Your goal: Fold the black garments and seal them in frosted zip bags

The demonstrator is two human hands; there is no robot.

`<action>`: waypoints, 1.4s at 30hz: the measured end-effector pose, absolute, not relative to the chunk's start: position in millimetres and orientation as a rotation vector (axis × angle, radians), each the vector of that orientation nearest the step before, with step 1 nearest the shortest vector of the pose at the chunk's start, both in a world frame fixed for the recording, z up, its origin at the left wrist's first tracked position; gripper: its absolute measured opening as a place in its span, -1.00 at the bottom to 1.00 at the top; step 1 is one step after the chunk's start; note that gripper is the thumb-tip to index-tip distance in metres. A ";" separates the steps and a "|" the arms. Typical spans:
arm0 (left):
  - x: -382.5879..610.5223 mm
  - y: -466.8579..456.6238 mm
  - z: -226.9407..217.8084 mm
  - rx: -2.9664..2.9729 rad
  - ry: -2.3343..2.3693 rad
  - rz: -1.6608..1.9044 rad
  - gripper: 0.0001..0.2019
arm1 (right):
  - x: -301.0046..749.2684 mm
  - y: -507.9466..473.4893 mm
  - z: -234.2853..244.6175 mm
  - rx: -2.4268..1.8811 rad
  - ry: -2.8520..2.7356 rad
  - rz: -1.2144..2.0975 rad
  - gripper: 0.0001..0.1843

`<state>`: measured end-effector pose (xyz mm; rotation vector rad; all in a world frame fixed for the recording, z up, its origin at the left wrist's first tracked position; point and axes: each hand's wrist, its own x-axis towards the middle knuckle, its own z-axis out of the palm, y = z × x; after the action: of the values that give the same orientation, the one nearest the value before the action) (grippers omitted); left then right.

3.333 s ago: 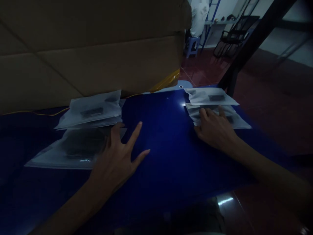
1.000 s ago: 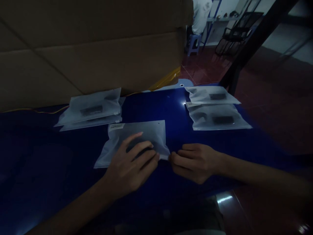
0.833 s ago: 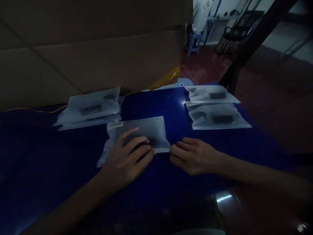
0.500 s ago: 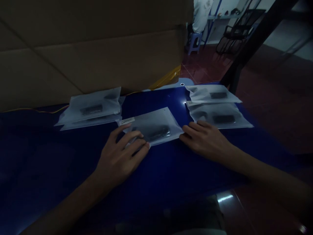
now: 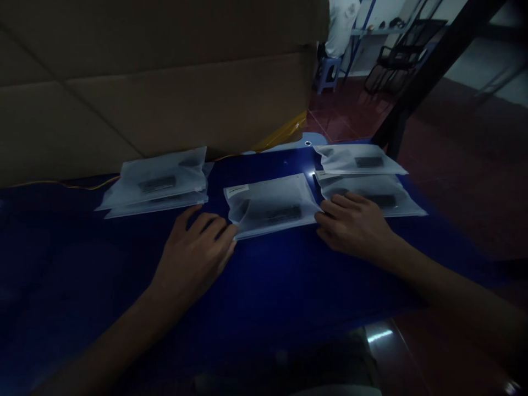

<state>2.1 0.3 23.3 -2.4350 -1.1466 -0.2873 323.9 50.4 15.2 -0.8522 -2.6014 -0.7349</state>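
A frosted plastic bag [image 5: 268, 201] with a dark item inside and a white label at its top left corner lies between my hands on the blue table [image 5: 264, 297]. My left hand [image 5: 200, 242] pinches the bag's near left corner, its index finger stretched out beyond. At the near right corner, my right hand [image 5: 350, 225] has its fingers closed on the same bag. Just behind that hand lies another frosted bag [image 5: 346, 184], partly covered by the fingers. The dark contents are too dim to identify.
Overlapping frosted bags [image 5: 160, 176] lie at the left, and one more bag [image 5: 363, 157] at the back right. A large cardboard box [image 5: 185, 104] stands along the far edge. Beyond are a dark metal post [image 5: 429, 71], a black chair [image 5: 406, 52] and a seated person [image 5: 340, 27].
The middle bag has shifted right and slightly away, now lying flatter. My left hand has slid off its top to its near left corner; my right hand moved slightly right with it.
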 end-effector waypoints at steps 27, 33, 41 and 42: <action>11.7 4.9 27.4 -2.359 -0.814 -0.875 -0.90 | 293.0 20.3 10.7 -0.256 -2.433 -0.389 -0.72; 18.8 -3.9 34.6 -2.423 -0.793 -0.984 -0.90 | 288.8 15.3 14.1 -0.298 -2.415 -0.443 -0.71; 28.5 -14.8 24.0 -2.581 -0.785 -1.004 -0.92 | 286.4 17.8 -1.7 -0.680 -2.602 -0.368 -0.50; 28.8 -14.9 22.2 -2.591 -0.792 -0.986 -0.90 | 286.4 18.5 -2.9 -0.731 -2.621 -0.380 -0.48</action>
<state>28.8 -14.9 22.2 -2.5906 -0.7917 -0.9857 286.4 18.5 -2.9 -0.7313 -2.6206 -0.3796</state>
